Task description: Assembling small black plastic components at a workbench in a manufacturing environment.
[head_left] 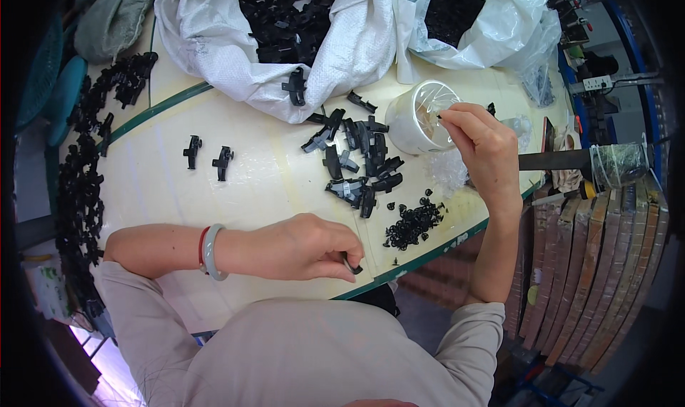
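Note:
My left hand (314, 248) is closed low over the table's near edge, gripping a black plastic part (352, 266) mostly hidden by the fingers. At the mouth of a white tub (404, 125), my right hand (485, 139) pinches a small black piece (439, 117) between thumb and fingertips. Clear film and something pale show inside the tub. Between my hands lies a heap of small black clips (414, 223). Beyond my left hand, black plastic parts (374, 150) are loosely piled, some with grey pieces on them. Two similar parts (222, 163) stand apart to the left.
A white woven sack (207, 39) full of black parts lies open at the back, beside a clear plastic bag (499, 39). Many black pieces (78, 193) line the left edge. A dark bar (553, 161) juts in at right, above stacked boards (592, 264).

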`<state>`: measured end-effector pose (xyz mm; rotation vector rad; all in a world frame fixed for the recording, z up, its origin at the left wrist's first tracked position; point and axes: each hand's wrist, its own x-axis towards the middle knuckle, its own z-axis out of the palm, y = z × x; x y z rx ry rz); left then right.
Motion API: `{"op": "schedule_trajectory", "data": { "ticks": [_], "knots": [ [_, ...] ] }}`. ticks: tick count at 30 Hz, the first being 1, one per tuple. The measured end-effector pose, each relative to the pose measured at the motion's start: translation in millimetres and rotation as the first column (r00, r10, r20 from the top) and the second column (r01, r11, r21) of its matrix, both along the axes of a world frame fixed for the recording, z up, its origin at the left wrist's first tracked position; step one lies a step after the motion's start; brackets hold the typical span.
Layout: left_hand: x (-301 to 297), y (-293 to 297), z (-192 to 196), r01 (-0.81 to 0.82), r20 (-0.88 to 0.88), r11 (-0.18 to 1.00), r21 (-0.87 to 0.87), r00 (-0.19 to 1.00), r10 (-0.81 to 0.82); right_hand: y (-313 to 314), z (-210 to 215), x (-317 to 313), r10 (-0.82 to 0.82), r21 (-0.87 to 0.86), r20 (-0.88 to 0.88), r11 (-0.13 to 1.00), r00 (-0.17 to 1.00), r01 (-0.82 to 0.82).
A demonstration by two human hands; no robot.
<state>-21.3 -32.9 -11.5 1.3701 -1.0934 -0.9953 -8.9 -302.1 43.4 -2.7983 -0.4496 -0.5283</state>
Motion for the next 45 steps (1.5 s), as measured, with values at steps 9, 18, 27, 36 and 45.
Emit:
{"op": "schedule_trajectory", "data": {
  "ticks": [9, 18, 27, 36, 45],
  "knots": [
    [1.7, 1.4, -3.4, -0.251, -0.243, 0.966, -0.063, 0.943, 0.229, -0.1, 10.4, -20.3, 0.005, 0.540, -0.211, 0.834, 0.978, 0.112],
    [10.0, -1.2, 4.2, -0.358, -0.640, 0.909, 0.216, 0.651, 0.408, 50.9, -17.4, -78.0, 0.135, 0.935, -0.222, 0.312, 0.966, 0.171],
    [10.3, -0.7, 5.0, -0.306, -0.807, 0.909, 0.284, 0.435, 0.399, 85.2, -43.4, -95.6, -0.035, 0.704, 0.048, 0.711, 0.998, -0.009],
    [10.8, -0.4, 9.8, -0.266, -0.791, 0.930, 0.252, 0.497, 0.357, 93.8, -45.8, -92.3, -0.046, 0.705, 0.043, 0.709, 0.998, 0.002],
    [8.5, -0.2, 7.6, -0.281, -0.787, 0.926, 0.251, 0.498, 0.365, 93.3, -46.7, -89.7, -0.006, 0.675, 0.062, 0.737, 0.998, -0.037]
  ]
}}
